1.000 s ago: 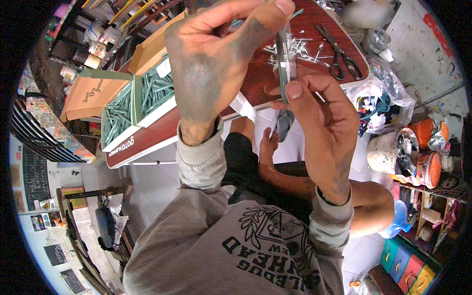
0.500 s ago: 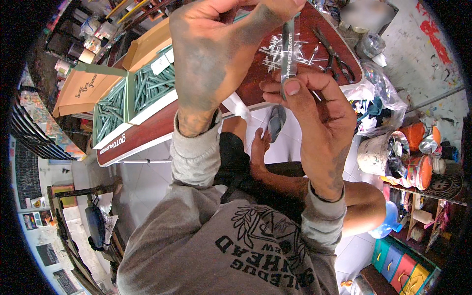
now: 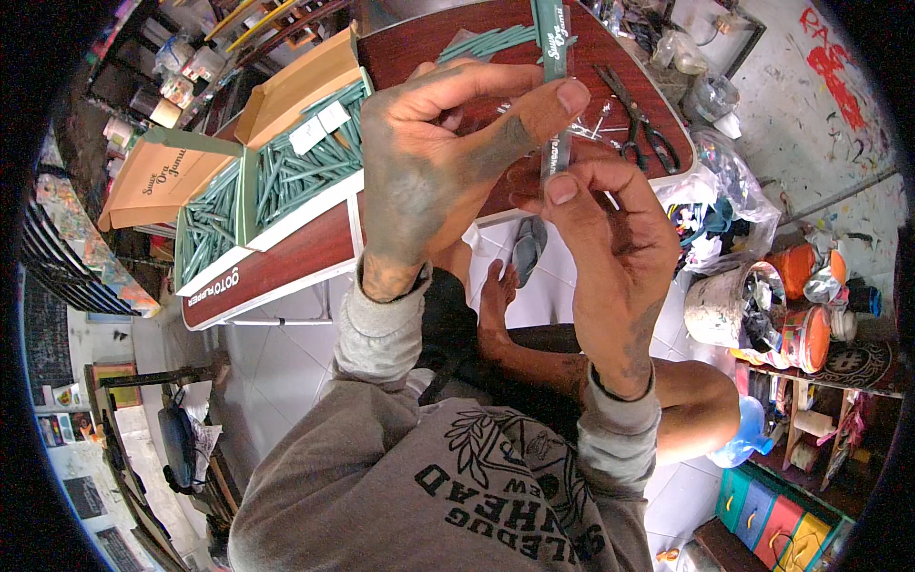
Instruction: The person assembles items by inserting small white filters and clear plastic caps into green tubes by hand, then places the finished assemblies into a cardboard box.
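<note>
Table (image 3: 410,46) behind; left hand (image 3: 429,157) and right hand (image 3: 615,234) pinch a green strip (image 3: 553,59), long axis upright in view.

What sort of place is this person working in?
Probably a cluttered craft or art workshop: open boxes full of slender green pieces stand on a red-brown table, black scissors lie there too, and a stained bucket stands off to the right.

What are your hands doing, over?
Left hand, right hand: both pinching. Slim green printed packet: gripped at two spots. Black scissors: on red-brown tabletop, not blocking.
</note>
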Demonstrator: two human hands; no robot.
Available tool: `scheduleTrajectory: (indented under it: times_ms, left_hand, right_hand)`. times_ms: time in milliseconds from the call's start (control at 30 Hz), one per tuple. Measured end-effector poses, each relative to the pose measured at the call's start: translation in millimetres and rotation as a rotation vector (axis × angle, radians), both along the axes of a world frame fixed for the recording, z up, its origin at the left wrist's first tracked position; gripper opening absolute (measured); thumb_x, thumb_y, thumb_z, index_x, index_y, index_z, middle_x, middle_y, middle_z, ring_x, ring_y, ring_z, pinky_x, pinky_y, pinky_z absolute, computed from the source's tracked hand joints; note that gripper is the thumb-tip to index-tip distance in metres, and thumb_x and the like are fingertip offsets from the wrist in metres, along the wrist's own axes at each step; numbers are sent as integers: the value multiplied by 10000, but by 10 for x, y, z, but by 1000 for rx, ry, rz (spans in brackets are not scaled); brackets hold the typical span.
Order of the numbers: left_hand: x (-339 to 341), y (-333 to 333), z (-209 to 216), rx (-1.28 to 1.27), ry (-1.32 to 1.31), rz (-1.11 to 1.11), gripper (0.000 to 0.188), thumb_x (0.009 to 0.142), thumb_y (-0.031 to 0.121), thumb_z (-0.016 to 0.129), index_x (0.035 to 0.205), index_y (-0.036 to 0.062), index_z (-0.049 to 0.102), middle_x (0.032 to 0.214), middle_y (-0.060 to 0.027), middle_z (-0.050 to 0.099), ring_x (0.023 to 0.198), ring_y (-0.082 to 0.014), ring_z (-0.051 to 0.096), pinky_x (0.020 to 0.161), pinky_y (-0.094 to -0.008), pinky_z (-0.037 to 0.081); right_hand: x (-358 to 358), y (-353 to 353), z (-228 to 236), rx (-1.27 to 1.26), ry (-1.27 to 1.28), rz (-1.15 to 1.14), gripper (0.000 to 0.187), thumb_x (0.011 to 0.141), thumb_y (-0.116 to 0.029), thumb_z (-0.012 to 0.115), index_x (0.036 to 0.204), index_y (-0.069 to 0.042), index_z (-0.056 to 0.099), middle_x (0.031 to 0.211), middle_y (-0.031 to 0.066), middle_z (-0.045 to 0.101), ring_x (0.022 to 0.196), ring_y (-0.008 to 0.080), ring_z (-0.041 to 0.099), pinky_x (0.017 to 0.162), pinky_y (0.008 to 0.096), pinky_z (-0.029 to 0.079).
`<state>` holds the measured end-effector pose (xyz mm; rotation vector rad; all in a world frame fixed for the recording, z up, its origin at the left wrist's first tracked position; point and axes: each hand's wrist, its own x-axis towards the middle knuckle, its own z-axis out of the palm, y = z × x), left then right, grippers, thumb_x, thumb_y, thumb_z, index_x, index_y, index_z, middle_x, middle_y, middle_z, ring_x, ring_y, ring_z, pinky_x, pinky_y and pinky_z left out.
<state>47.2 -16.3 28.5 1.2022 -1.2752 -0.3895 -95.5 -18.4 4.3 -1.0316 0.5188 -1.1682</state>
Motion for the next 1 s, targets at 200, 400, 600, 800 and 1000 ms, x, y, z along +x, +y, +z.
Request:
scheduleTrajectory:
  times_ms: [200, 400, 600, 800, 1000]
  left_hand:
    - [78, -85, -101, -168, -80, 46, 212, 781, 200, 835, 955, 90, 784, 801, -11, 714, 657, -50, 528, 555, -224, 383]
    - [156, -106, -118, -254, -195, 94, 215, 787, 193, 830, 968, 87, 783, 832, -7, 736, 636, -39, 540, 535, -204, 384]
    - [88, -56, 59, -106, 118, -52, 197, 811, 169, 813, 949, 34, 771, 880, -43, 749, 757, -38, 637, 617, -178, 482]
    - [72, -79, 109, -137, 210, -149, 159, 845, 139, 776, 954, 24, 766, 912, -77, 749, 797, -88, 679, 723, -216, 550]
    - [128, -74, 156, -121, 74, -105, 174, 874, 149, 736, 977, 10, 754, 927, -85, 744, 833, -107, 684, 749, -229, 552]
  right_hand:
    - [99, -57, -65, -199, 25, -93, 146, 941, -88, 660, 999, 3, 562, 865, 47, 632, 584, 46, 519, 521, 202, 464]
    - [56, -57, -75, -157, 32, -41, 132, 955, -105, 644, 982, 8, 581, 890, 58, 630, 667, 76, 540, 569, 251, 477]
    - [94, -29, -51, -118, -5, -45, 160, 967, -129, 628, 998, 26, 608, 986, 116, 668, 856, 161, 655, 715, 316, 564]
    - [103, -45, -59, -95, -33, -46, 197, 961, -177, 656, 1016, 7, 609, 904, 107, 717, 756, 101, 647, 628, 222, 500]
    - [98, -42, -28, -81, -15, -32, 213, 964, -191, 652, 1007, 15, 613, 895, 120, 722, 768, 124, 671, 678, 237, 523]
